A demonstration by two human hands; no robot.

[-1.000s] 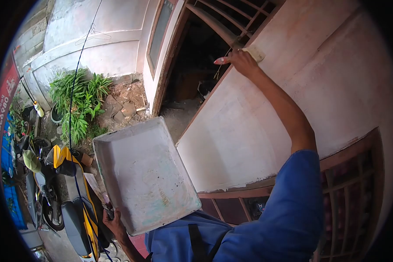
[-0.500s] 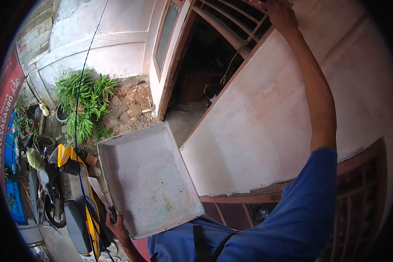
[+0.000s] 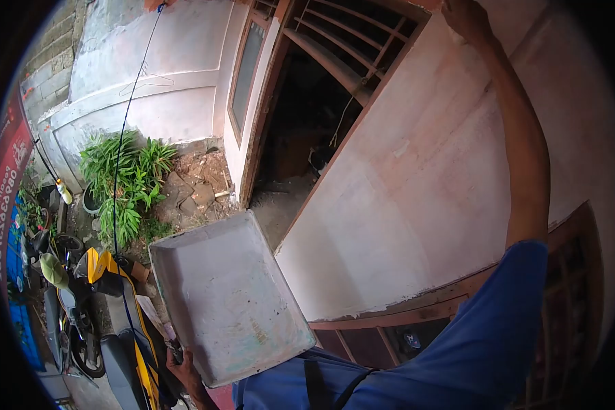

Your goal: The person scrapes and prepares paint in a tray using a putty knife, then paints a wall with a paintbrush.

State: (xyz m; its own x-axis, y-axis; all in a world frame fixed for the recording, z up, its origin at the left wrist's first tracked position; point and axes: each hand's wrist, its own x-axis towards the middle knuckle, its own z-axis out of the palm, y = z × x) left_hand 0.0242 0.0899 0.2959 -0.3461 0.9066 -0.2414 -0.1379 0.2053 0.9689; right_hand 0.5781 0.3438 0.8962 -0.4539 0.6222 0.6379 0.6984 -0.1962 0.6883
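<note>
My left hand (image 3: 183, 371) is closed at the near left edge of a shallow grey rectangular tray (image 3: 236, 301), which is tilted against my waist. Its inside is smeared with whitish and greenish residue. Beside the tray, the same hand also grips the dark handle of a scraper (image 3: 158, 320) with a pale-stained blade. High up at the top edge of the view, my right hand (image 3: 467, 22) is by the patchy pinkish-white wall (image 3: 417, 184), near the corner of the barred opening. Its fingers are curled and partly cut off; what they hold cannot be made out.
A dark doorway with wooden bars (image 3: 352, 44) stands ahead. Motorcycles (image 3: 82, 314) are parked at lower left, below green plants (image 3: 126, 171). A dark cord (image 3: 119, 150) hangs down on the left. A red banner (image 3: 8, 184) is at far left, and a window frame (image 3: 570, 273) at right.
My right hand has shifted right and slightly up along the wall by the opening's corner. The tray stays in my left hand, a little lower in view as the camera has tilted.
</note>
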